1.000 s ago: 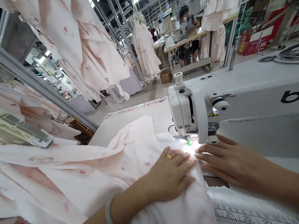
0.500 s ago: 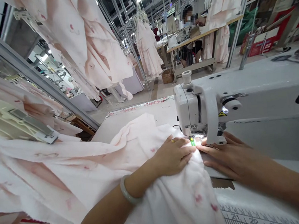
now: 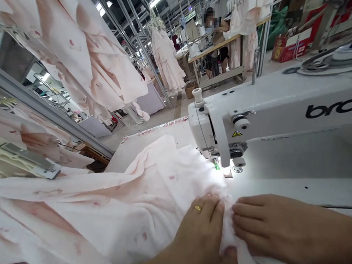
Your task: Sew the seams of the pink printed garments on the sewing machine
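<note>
Left hand and right hand pinch the pink fabric (fingers closed on it) just before the sewing machine.

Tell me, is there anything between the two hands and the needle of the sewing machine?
Nothing visible is in the way. The left hand and right hand press the pink fabric flat. Between them and the needle lies only the lit fabric and bare machine bed.
</note>
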Demonstrator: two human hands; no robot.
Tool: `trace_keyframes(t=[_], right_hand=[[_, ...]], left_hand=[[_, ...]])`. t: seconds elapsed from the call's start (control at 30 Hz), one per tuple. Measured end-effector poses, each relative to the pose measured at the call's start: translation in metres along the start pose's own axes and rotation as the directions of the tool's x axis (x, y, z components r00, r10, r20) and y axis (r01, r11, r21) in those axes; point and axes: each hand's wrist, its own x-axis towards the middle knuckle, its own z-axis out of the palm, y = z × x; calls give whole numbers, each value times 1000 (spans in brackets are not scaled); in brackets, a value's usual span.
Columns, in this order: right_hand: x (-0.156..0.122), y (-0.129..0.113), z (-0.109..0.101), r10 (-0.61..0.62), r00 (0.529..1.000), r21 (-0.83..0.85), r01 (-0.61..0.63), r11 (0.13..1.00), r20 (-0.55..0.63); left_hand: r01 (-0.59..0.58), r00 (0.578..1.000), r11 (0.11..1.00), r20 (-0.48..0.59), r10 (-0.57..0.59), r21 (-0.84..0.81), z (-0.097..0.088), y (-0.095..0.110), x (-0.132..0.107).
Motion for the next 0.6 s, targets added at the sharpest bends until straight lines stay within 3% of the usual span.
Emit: trace_keyframes(t=[0.07, 0.13, 0.23, 0.3, 0.37, 0.5, 0.6], right_hand=[[1, -9, 6, -12, 999, -49, 11, 999, -30], [2, -14, 9, -10, 999, -87, 6, 996, -53], [2, -13, 4, 23, 996, -119, -33, 992, -84], [2, -10, -1, 52, 994, -116, -63, 991, -96], [2, -7, -5, 77, 994, -83, -84, 993, -76], [0, -2, 4, 105, 993, 61, -108, 992, 45], [-2, 0, 17, 174, 983, 58, -171, 984, -60]], left_hand=[[64, 998, 998, -1, -64, 3, 3, -1, 0], [187, 982, 981, -3, -188, -60, -8, -8, 10], [400, 907, 869, -12, -422, -291, -36, -22, 35], [465, 853, 763, -3, -522, -450, -48, -29, 50], [452, 836, 711, -21, -548, -539, -49, -32, 59], [418, 869, 730, 2, -496, -540, -38, -23, 62], [454, 875, 773, 60, -480, -443, -35, -16, 56]])
